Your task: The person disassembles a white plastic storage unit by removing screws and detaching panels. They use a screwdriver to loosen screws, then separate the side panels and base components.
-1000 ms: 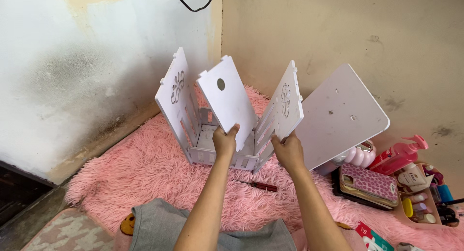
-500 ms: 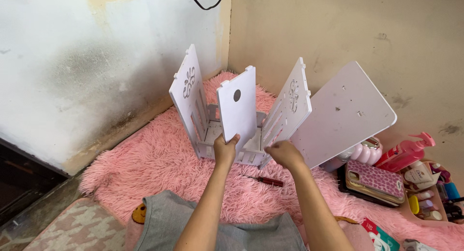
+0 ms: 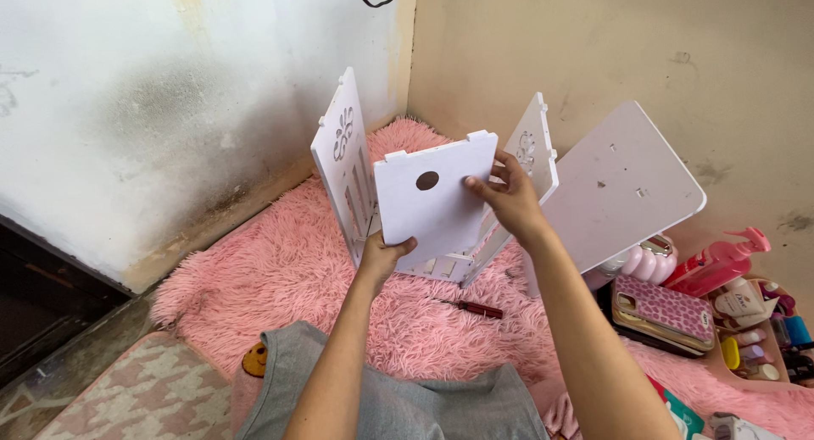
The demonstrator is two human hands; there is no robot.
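I hold a white flat panel (image 3: 428, 209) with a round hole, lifted in front of a half-built white rack (image 3: 356, 164). My left hand (image 3: 383, 255) grips the panel's lower left corner. My right hand (image 3: 507, 196) grips its right edge near the top. Behind the panel the rack's two carved side panels stand upright on a slatted base. The right side panel (image 3: 536, 143) is partly hidden by my right hand.
A large white board (image 3: 623, 186) leans on the beige wall at the right. A red-handled screwdriver (image 3: 471, 307) lies on the pink shaggy rug (image 3: 280, 279). At the right are a phone in a pink case (image 3: 666, 311), a pink pump bottle (image 3: 721, 260) and a tray of cosmetics.
My right hand left the rack's right side panel and took the holed panel's right edge. The panel rose and turned from upright to lying wider across.
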